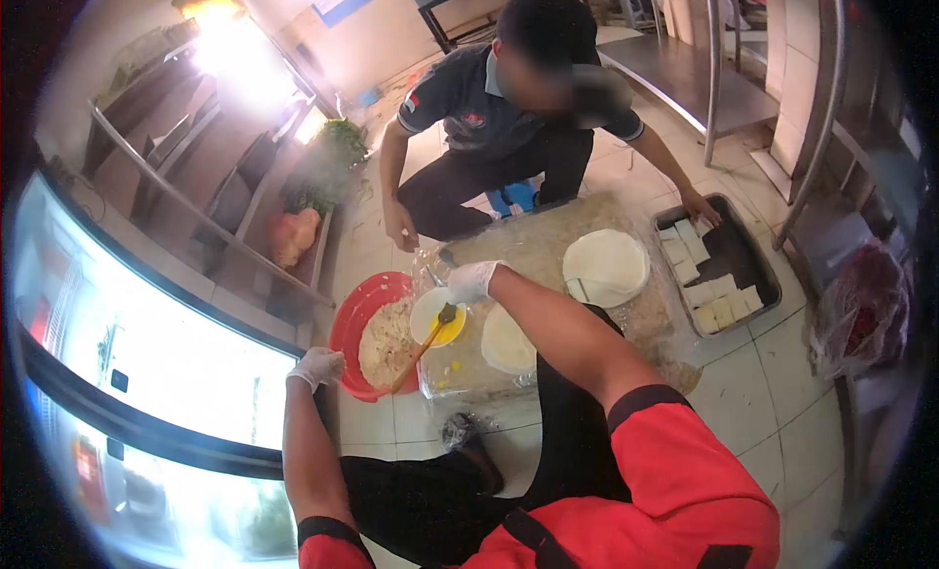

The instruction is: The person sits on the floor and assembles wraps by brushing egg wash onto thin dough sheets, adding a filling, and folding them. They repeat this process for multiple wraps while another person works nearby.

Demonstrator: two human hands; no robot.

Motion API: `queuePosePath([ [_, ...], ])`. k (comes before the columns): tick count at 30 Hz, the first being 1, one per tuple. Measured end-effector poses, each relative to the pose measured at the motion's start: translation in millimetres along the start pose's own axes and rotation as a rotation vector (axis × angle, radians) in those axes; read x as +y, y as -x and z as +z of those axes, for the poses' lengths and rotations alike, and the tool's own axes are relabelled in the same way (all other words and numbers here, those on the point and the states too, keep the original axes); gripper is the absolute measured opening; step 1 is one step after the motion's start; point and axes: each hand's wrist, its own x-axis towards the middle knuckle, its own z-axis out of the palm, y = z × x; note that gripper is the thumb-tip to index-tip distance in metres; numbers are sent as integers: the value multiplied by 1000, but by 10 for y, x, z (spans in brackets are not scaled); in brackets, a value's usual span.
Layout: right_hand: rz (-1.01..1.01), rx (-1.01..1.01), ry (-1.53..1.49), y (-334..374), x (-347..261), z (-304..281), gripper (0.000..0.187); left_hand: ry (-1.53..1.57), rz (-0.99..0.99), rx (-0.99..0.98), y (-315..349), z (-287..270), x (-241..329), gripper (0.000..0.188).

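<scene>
My left hand (318,367), in a thin clear glove, is at the left rim of a red basin (344,319). Its fingers are curled in, and I cannot make out anything in them. Pale shredded filling (386,346) lies in the basin. My right hand (473,280), also gloved, is closed just above a white bowl (419,322); what its fingers hold, if anything, is hidden. Yellow liquid (451,326) is in the bowl, and a brush with a wooden handle (419,359) leans across its rim. Round white wrapper sheets (507,342) lie beside my right forearm.
A low plastic-covered board (553,231) holds another stack of round sheets (606,266). Opposite squats a co-worker (504,129), one hand at a dark tray (768,275) with pale folded pieces. A lit glass-door fridge (156,324) stands left, metal shelving (675,75) right.
</scene>
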Motion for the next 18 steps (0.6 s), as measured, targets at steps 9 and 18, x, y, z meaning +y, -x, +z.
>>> queuePosePath([
  [9, -116, 91, -129, 167, 104, -52, 44, -200, 219, -39, -881, -140, -363, 24],
  [18, -76, 294, -772, 467, -332, -471, 40, -453, 433, 16, -1355, -35, -593, 20],
])
